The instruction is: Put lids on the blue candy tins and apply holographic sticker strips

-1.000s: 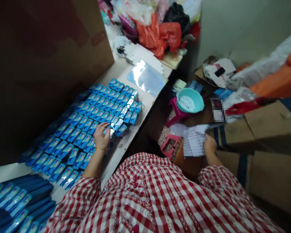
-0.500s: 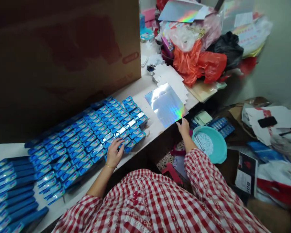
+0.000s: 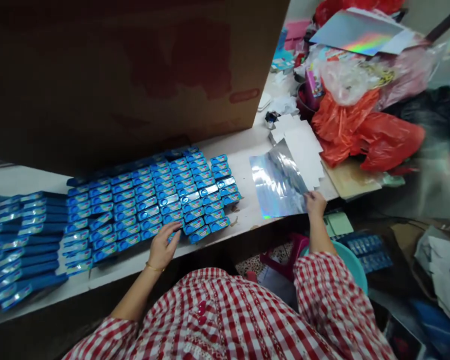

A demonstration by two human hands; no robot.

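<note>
My left hand [image 3: 164, 246] rests with spread fingers on the front row of small blue-and-silver boxes [image 3: 153, 206], which lie in tight rows on the white table. My right hand [image 3: 315, 205] grips the lower right edge of a holographic foil sheet [image 3: 277, 184]. That sheet lies on the table and overlaps a stack of white die-cut card blanks [image 3: 303, 150]. More blue boxes [image 3: 26, 240] lie in stacked rows at the far left.
A large brown cardboard sheet [image 3: 135, 75] stands behind the boxes. Orange-red plastic bags [image 3: 367, 135] and other bags are heaped at the table's far end. Below the table edge are a teal basin [image 3: 354, 265] and a pink stool [image 3: 285, 255].
My view has swung left along the table. My right hand has gone from a sheaf of white papers below the table to the foil sheet. My left hand stays at the boxes.
</note>
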